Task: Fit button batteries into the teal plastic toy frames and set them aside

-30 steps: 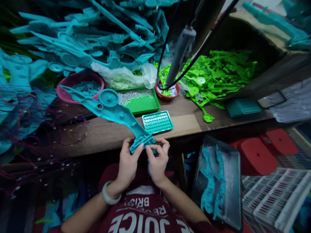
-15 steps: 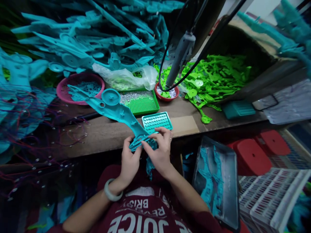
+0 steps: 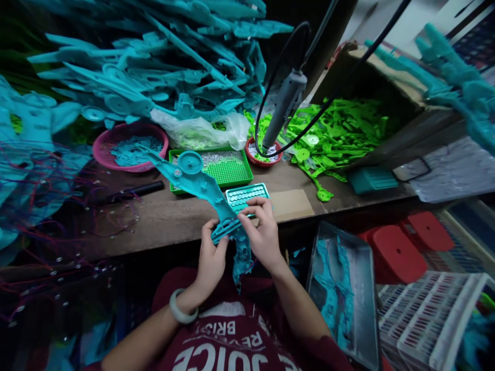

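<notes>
My left hand (image 3: 212, 255) grips the near end of a long teal plastic part (image 3: 201, 185) that reaches out over the wooden bench (image 3: 166, 214), with a round disc at its far end. My right hand (image 3: 263, 232) pinches the same end from the right, where a second teal piece (image 3: 243, 255) hangs down toward my lap. Both hands have their fingers closed on the plastic. A small teal tray (image 3: 247, 196) with rows of small bits lies just beyond my right fingers.
A green tray (image 3: 226, 170) of small metal bits, a pink basket (image 3: 129, 147) and a red bowl (image 3: 266, 152) stand behind. A hanging grey power tool (image 3: 284, 105) dangles over the bowl. Heaps of teal parts (image 3: 154, 67) and green parts (image 3: 336, 131) fill the back. A metal tray (image 3: 344, 288) sits right.
The teal part has swung more upright and shifted right. My right hand moved up and forward over its near end, and the hanging second piece now shows below my hands.
</notes>
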Demonstrator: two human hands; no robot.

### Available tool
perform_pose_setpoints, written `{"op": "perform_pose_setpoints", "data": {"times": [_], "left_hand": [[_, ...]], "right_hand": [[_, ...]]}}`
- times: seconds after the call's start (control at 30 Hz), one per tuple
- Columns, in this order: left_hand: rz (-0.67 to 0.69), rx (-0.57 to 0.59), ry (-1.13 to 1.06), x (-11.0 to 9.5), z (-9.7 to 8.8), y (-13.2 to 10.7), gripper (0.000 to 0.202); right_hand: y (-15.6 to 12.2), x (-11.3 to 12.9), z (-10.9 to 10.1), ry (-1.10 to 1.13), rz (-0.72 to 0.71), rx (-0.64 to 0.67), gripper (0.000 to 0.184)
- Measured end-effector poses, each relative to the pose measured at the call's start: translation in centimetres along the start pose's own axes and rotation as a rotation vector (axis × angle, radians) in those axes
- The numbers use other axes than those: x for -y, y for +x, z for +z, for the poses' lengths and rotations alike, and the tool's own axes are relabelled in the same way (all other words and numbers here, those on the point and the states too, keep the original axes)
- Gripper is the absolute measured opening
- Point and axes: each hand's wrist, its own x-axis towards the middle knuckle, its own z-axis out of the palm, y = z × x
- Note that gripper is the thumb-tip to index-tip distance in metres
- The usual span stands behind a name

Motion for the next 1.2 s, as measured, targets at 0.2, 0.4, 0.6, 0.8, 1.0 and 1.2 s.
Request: {"op": "perform_pose_setpoints", "data": {"times": [0.2,0.4,0.6,0.8,1.0,1.2], "left_hand": [[-0.038,0.073,-0.098,0.0,0.3,1.0,0.035],[-0.097,0.042,-0.094,0.2,0.4,1.9,0.036],[-0.206,0.065,-0.287,0.8,0.6,2.2,0.04],[-0.214,0.124,-0.337,0.4,0.8,2.1,0.034],[-0.158,0.089,-0.262,0.9,1.3,2.4,0.026],[-0.131,0.111,-0.254,0.7,1.6,2.6,0.03]], "right_hand": [[2.0,-2.1,1.3,0.072,-0.085,0.066,0.011],[1.8,-2.5,2.6,0.019,-0.079,0.025,0.012],[2.2,-3.0,2.3,0.015,-0.108,0.03,0.013],[2.6,-3.5,2.3,-0.106,-0.342,-0.208,0.007],[2.6,-3.7,2.5,-0.098,-0.284,-0.117,0.009],[2.9,-4.0,2.8,-0.077,-0.248,-0.195,0.006]]}}
